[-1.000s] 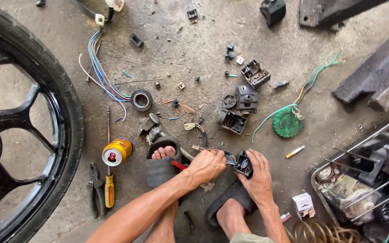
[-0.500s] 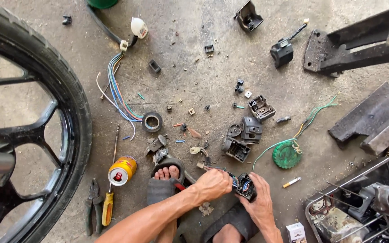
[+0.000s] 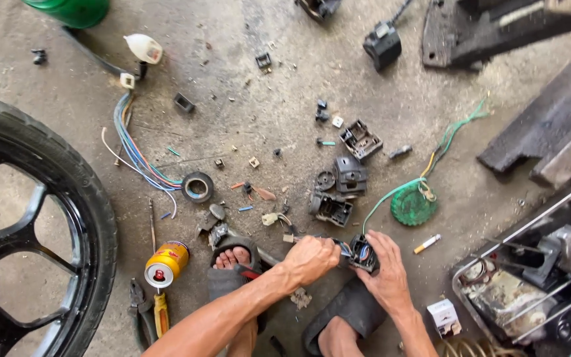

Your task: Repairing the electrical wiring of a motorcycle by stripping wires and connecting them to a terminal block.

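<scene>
Since half a second ago your view has tilted further down the floor, so your two hands now sit nearer the middle of the bottom edge, while their grip on the part looks unchanged. Your left hand [image 3: 312, 259] is clenched into a fist around what seems to be a red-handled tool [image 3: 249, 273], its tip pushed toward the small black switch housing [image 3: 363, 254]. Your right hand [image 3: 386, 276] is wrapped around that housing from below and behind, steadying it just above your sandals [image 3: 232, 277]; a few coloured wires show at its open face. Whether the tool tip is touching a screw or a clip inside, I cannot tell, as your knuckles hide it.

You appear to be in the middle of working on the inside of this housing, prying or unscrewing something. The next move calls for a firm hold with your right hand and a small, controlled push or twist from your left, keeping the tip off the wires.

Around you on the concrete floor [image 3: 246, 86] lie other black housing pieces [image 3: 342, 188], a roll of black tape [image 3: 197, 187], a bundle of blue wires [image 3: 137, 149], a yellow can [image 3: 166, 263], pliers [image 3: 139, 317] and a green wire coil [image 3: 413, 205]. A wheel [image 3: 67, 218] stands to your left.
</scene>
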